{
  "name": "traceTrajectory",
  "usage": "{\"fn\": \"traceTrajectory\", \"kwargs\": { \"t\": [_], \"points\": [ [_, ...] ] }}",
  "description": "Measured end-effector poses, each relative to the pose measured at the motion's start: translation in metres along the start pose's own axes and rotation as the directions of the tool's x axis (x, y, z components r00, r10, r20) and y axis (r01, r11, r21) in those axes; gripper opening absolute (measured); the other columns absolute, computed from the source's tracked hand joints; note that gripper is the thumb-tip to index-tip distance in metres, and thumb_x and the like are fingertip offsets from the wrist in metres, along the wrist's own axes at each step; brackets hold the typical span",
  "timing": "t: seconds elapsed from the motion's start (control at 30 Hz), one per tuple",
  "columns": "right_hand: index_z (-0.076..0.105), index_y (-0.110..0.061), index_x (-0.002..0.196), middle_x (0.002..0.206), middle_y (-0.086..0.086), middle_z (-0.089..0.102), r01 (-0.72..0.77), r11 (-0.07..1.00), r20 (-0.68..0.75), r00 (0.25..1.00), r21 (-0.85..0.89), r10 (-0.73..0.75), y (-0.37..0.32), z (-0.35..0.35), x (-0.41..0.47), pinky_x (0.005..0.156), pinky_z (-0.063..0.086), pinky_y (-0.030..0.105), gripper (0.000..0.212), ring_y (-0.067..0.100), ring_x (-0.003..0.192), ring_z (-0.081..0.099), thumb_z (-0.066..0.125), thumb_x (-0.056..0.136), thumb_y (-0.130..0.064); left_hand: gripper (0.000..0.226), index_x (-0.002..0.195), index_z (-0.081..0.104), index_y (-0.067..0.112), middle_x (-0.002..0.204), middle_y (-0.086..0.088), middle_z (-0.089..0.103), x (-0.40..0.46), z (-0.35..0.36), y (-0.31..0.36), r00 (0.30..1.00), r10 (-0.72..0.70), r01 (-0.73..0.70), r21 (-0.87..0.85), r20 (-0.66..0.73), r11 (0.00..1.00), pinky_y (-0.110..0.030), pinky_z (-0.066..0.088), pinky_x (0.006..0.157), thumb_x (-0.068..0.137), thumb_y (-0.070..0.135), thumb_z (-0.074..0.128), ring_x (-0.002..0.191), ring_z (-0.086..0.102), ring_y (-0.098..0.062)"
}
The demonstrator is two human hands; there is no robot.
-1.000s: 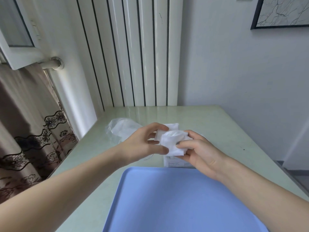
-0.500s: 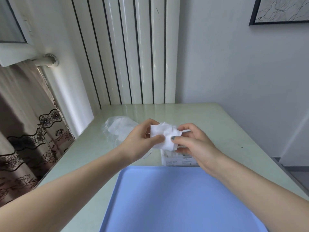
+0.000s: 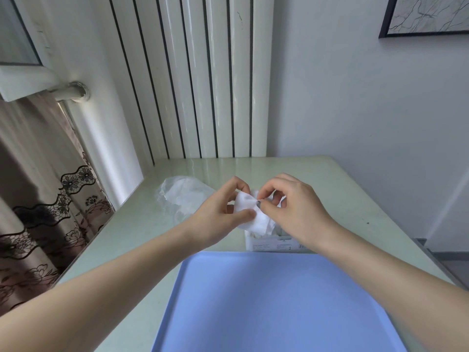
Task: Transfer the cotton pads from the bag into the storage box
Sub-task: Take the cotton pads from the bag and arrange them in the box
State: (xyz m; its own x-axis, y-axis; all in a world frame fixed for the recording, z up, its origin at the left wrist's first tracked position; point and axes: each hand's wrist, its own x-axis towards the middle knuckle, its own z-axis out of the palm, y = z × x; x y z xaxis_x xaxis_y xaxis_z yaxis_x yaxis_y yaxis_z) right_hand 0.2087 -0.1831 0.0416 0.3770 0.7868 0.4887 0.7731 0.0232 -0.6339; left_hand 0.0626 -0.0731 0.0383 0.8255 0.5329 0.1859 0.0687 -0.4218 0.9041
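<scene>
A person's two bare hands meet above the middle of a pale green table [image 3: 330, 189], working a white cotton pad [image 3: 250, 212] between them. The left hand [image 3: 218, 212] pinches the pad's left side, thumb below and forefinger curled over the top. The right hand [image 3: 291, 207] pinches the pad's upper right edge between thumb and forefinger, the other fingers curled loosely behind. The pad is crumpled and hangs down from the fingertips, held just above the box [image 3: 271, 243].

The box, small and white with printed text on its near face, stands on the table directly below the hands, touching the far edge of a blue tray [image 3: 274, 301]. More white pads show at its open top, though the right wrist hides part of it. The tray lies flat at the table's near edge, between the two forearms.

The bag [image 3: 182, 196], clear crinkled plastic with white inside, lies on the table left of the hands, toward the far-left corner; the left hand covers its near end.

Behind the table's far edge rises a white ribbed radiator [image 3: 203, 85]. A patterned curtain [image 3: 38, 199] hangs beyond the left edge, and a framed picture [image 3: 429, 16] is on the wall at upper right.
</scene>
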Motion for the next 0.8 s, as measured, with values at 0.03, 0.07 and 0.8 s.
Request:
{"fn": "traceTrajectory", "kwargs": {
  "t": [0.03,0.07,0.8],
  "points": [
    [0.066,-0.024,0.078,0.086,-0.011,0.060,-0.010,1.000,0.003,1.000,0.003,0.010,0.000,-0.001,0.000,0.066,0.040,0.012,0.016,0.009,0.074,0.057,0.070,0.081,-0.009,0.018,0.101,0.052,0.017,0.090,-0.001,0.061,0.000,0.000,-0.001,1.000,0.000,0.000,0.001,-0.001,1.000,-0.018,0.047,0.062,0.094,0.009,0.067,0.074,0.061,-0.011],
    [0.065,-0.024,0.080,0.087,-0.010,0.060,-0.021,1.000,0.013,1.000,0.009,0.021,-0.001,-0.001,0.000,0.066,0.041,0.013,0.015,0.009,0.074,0.057,0.070,0.082,-0.010,0.017,0.100,0.053,0.016,0.089,0.001,0.062,0.001,0.001,-0.002,1.000,-0.003,0.003,-0.004,-0.002,1.000,-0.017,0.048,0.062,0.093,0.009,0.067,0.075,0.061,-0.010],
    [0.063,-0.001,0.089,0.081,0.011,0.067,-0.431,0.704,0.112,0.885,0.564,0.452,0.002,-0.020,0.005,0.073,0.056,0.036,0.006,0.020,0.074,0.062,0.058,0.088,0.002,0.010,0.096,0.061,0.010,0.094,-0.004,0.061,0.007,-0.003,-0.010,0.977,-0.198,0.169,-0.293,-0.072,0.941,-0.027,0.059,0.080,0.099,0.014,0.053,0.084,0.062,-0.017]
  ]
}}
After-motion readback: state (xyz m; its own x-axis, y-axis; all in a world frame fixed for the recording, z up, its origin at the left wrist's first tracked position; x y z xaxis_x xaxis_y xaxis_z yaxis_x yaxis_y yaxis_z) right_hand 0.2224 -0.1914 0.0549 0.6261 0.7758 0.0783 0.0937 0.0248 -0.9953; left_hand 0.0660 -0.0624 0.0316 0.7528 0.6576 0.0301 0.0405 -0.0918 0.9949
